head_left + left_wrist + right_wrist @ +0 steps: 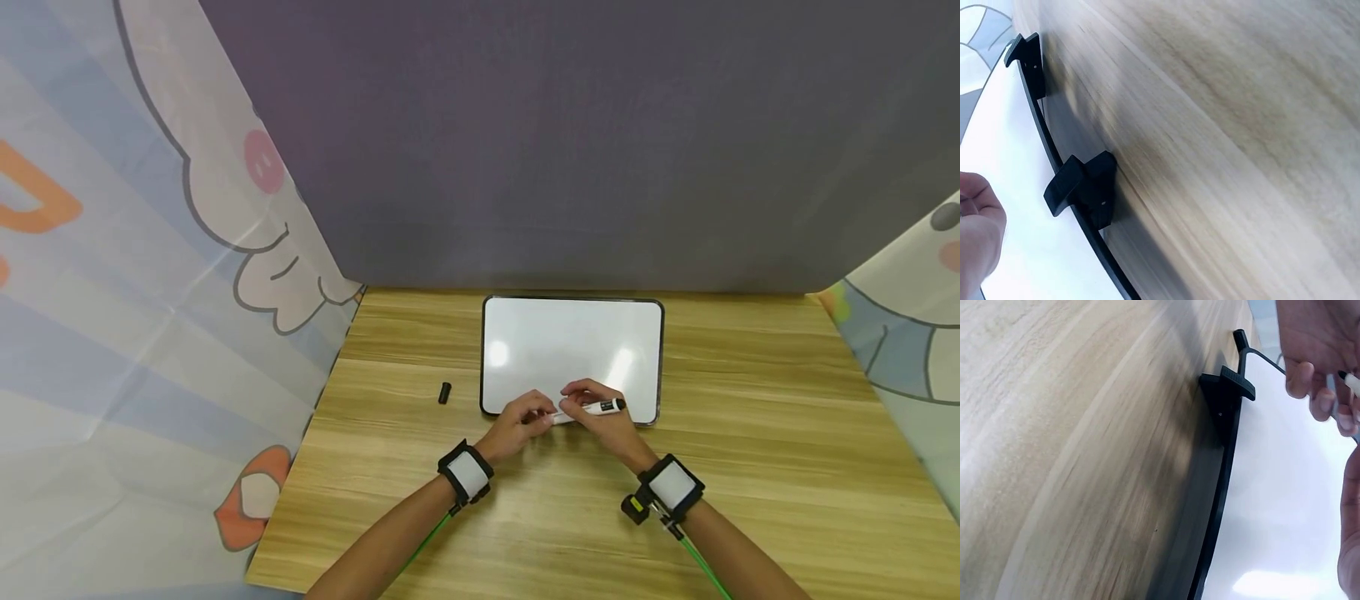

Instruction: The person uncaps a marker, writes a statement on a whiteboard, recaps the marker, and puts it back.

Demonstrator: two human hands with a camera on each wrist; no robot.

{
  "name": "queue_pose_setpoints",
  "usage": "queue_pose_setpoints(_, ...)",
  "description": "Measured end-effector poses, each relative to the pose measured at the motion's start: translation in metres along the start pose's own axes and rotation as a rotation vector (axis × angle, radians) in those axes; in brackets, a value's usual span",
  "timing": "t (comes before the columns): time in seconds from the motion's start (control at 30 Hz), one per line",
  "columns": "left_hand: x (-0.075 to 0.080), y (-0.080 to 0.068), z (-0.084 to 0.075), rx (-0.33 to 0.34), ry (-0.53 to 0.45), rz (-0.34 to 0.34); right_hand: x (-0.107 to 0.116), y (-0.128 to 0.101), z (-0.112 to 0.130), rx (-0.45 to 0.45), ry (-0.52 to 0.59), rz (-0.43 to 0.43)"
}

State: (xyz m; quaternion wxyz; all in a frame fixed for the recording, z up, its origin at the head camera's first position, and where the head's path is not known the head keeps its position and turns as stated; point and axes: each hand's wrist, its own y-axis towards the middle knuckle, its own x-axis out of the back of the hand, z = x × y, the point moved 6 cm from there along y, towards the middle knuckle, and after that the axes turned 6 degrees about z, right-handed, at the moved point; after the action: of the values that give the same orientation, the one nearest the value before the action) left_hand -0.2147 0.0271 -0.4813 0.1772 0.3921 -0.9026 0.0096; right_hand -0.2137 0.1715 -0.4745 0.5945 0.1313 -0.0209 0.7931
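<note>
A white marker (597,408) with a dark end lies slantwise between my two hands at the near edge of the whiteboard (555,342). My right hand (611,425) holds it with thumb and fingers, the dark end sticking out past the thumb side. At its other end, my left hand (517,421) grips it with curled fingers. The right wrist view shows the marker's bare black tip (1342,374) close to the left hand's fingers (1321,403). A small black marker cap (445,392) sits on the table left of the board.
Black clips (1088,190) grip the edge of the whiteboard. The wooden table (750,400) backs onto a grey panel (570,150). Printed cloth (150,333) hangs at the left. Each wrist wears a strap with a green cable.
</note>
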Motion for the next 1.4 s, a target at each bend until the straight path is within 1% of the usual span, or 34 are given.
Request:
queue_pose_setpoints(0.07, 0.0, 0.0, -0.002, 0.0, 0.013, -0.01, -0.002, 0.0, -0.001, -0.037, -0.03, 0.002)
queue_pose_setpoints(0.17, -0.001, 0.001, -0.005, 0.002, 0.043, -0.029, -0.006, 0.001, -0.003, -0.067, -0.042, 0.012)
queue_pose_setpoints(0.37, 0.0, 0.0, -0.007, -0.008, 0.103, -0.073, -0.011, 0.002, -0.004, -0.058, -0.044, 0.015)
queue_pose_setpoints(0.6, -0.002, 0.0, -0.007, -0.023, 0.134, -0.066, -0.017, 0.004, -0.004, -0.066, 0.003, 0.03)
queue_pose_setpoints(0.77, -0.001, -0.001, -0.006, -0.027, 0.123, -0.084, -0.017, 0.005, -0.003, -0.034, -0.031, -0.003)
queue_pose_setpoints(0.87, 0.001, -0.002, -0.002, -0.029, 0.113, -0.1, -0.016, 0.005, -0.001, -0.007, -0.057, -0.029)
queue_pose_setpoints(0.97, 0.001, -0.002, 0.013, -0.022, 0.111, -0.114, -0.015, 0.005, 0.001, 0.009, -0.081, -0.055)
queue_pose_setpoints(1.1, 0.003, -0.003, 0.035, -0.009, 0.133, -0.139, -0.014, 0.005, 0.002, 0.014, -0.106, -0.075)
queue_pose_setpoints(1.13, 0.005, -0.004, 0.038, -0.004, 0.145, -0.151, -0.014, 0.005, 0.003, 0.012, -0.11, -0.081)
queue_pose_setpoints(1.2, 0.011, -0.008, 0.042, 0.001, 0.173, -0.193, -0.012, 0.005, 0.003, 0.008, -0.109, -0.101)
queue_pose_setpoints(1.27, 0.02, -0.013, 0.046, 0.007, 0.22, -0.276, -0.012, 0.006, 0.002, 0.001, -0.105, -0.123)
queue_pose_setpoints(1.33, 0.032, -0.018, 0.048, 0.024, 0.261, -0.401, -0.012, 0.007, 0.001, 0.0, -0.098, -0.143)
queue_pose_setpoints(1.4, 0.044, -0.024, 0.05, 0.054, 0.292, -0.54, -0.012, 0.008, 0.0, 0.0, -0.107, -0.16)
